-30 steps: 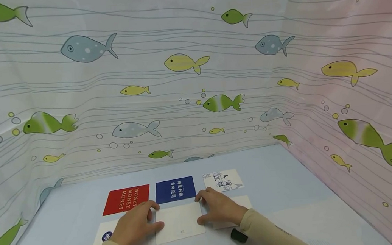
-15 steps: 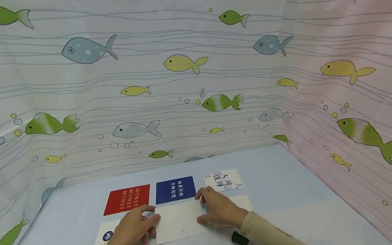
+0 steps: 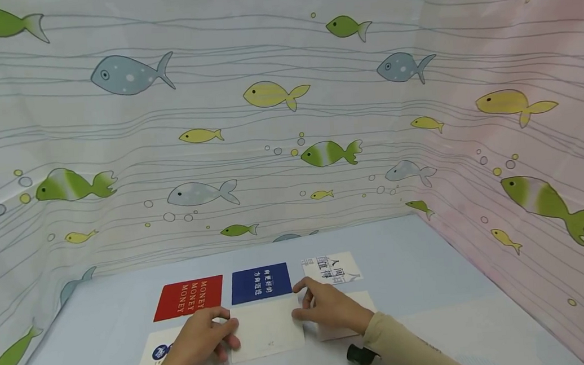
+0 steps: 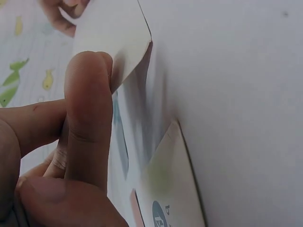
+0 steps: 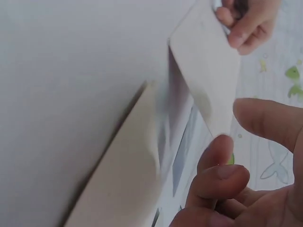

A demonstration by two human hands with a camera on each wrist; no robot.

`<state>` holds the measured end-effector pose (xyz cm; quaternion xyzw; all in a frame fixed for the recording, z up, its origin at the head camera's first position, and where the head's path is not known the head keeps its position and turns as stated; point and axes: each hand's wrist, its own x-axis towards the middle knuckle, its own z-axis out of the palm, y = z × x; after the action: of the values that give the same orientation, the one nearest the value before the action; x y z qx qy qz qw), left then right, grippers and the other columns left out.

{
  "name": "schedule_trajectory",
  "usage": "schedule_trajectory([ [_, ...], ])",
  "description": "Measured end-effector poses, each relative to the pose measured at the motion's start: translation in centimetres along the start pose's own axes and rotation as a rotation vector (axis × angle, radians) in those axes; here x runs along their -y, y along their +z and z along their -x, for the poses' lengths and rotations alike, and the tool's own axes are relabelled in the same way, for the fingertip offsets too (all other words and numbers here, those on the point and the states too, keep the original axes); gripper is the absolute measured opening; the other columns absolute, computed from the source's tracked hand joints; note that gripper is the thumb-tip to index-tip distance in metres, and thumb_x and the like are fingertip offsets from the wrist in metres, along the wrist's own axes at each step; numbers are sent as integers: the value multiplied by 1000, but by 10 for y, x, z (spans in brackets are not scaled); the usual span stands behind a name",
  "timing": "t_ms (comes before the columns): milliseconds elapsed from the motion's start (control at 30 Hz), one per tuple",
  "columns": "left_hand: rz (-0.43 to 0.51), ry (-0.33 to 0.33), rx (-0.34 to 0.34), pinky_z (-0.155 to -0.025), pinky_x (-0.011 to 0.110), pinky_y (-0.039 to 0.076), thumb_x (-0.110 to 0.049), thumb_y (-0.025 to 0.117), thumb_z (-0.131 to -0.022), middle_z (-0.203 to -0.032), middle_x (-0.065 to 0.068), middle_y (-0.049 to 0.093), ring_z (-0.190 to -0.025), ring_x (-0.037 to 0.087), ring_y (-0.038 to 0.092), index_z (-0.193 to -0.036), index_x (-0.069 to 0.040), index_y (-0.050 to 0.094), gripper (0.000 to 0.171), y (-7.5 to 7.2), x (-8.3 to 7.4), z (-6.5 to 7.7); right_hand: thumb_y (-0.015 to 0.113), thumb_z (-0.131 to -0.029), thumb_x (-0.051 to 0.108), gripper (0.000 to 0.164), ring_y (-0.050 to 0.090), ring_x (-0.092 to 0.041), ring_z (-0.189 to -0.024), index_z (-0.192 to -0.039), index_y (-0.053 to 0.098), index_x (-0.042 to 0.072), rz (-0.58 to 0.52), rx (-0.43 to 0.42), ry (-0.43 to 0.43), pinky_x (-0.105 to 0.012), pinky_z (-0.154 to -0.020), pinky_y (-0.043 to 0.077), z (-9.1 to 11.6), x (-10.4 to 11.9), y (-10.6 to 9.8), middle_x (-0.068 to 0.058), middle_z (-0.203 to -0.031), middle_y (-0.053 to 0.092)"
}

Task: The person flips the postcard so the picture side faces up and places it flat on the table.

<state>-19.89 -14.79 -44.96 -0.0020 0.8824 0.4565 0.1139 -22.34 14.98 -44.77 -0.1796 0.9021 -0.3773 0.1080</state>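
Note:
A blank white card (image 3: 266, 328) with a tiny mark near its lower edge is between my two hands. Left thumb and fingers pinch its left side; that left hand (image 3: 198, 339) partly covers another white card (image 3: 149, 359) with a round blue logo. At the opposite edge, my right hand (image 3: 331, 304) holds the card by its upper right part, index finger bent at the corner and thumb at the side. Both wrist views show the card (image 4: 113, 33) raised, with a shadowed gap under it. Beneath my right hand lies a second blank card (image 5: 118, 165).
Behind the hands, a red card (image 3: 188, 297) reading MONEY, a blue card (image 3: 260, 283) and a white card with Chinese lettering (image 3: 332, 268) form a row on the pale tabletop (image 3: 420, 264). Fish-patterned sheeting (image 3: 270, 167) encloses the table's back and sides.
My right thumb has moved up along the card's right side. Earlier, the left hand shifted from the card's front to a pinch at its left edge. The surrounding cards have stayed put.

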Motion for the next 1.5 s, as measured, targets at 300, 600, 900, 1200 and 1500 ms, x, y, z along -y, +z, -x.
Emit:
schedule_trajectory([
  [300, 34, 4, -2, -66, 33, 52, -22, 70, -96, -69, 4, 70, -51, 23, 64, -112, -1, 64, 28, -1, -3, 5, 71, -93, 31, 28, 60, -14, -83, -108, 73, 8, -205, 54, 114, -33, -76, 44, -1, 4, 0, 0, -72, 72],
  [600, 77, -18, 19, -73, 36, 52, -27, 67, -98, -72, 5, 70, -54, 24, 65, -115, 0, 65, 32, -1, 0, 2, 71, -94, 25, 19, 56, -13, -66, -103, 77, 10, -250, 40, 108, -27, -64, 42, -3, 1, 2, -1, -70, 73],
  [900, 65, -21, 1, -74, 37, 52, -33, 66, -99, -74, 3, 70, -55, 21, 63, -122, 5, 64, 44, 1, -1, -1, 69, -96, 24, 17, 53, -11, -50, -101, 75, 9, -296, 65, 94, -24, -62, 38, -4, 4, 1, -1, -73, 75],
  [1200, 97, -22, -13, -65, 34, 49, -42, 62, -100, -75, 4, 71, -56, 23, 64, -105, -2, 69, 41, -1, -3, 0, 68, -97, 32, 20, 60, -16, -53, -96, 77, 14, -354, 60, 86, -34, -81, 43, -7, 1, 2, -1, -77, 76],
  [1500, 63, -25, -24, -78, 44, 48, -49, 60, -99, -76, 1, 72, -61, 21, 65, -109, -5, 73, 47, -6, -7, -1, 64, -97, 51, 34, 68, -22, -60, -99, 78, 20, -340, 35, 106, -47, -94, 39, -7, 7, 0, 1, -80, 76],
])
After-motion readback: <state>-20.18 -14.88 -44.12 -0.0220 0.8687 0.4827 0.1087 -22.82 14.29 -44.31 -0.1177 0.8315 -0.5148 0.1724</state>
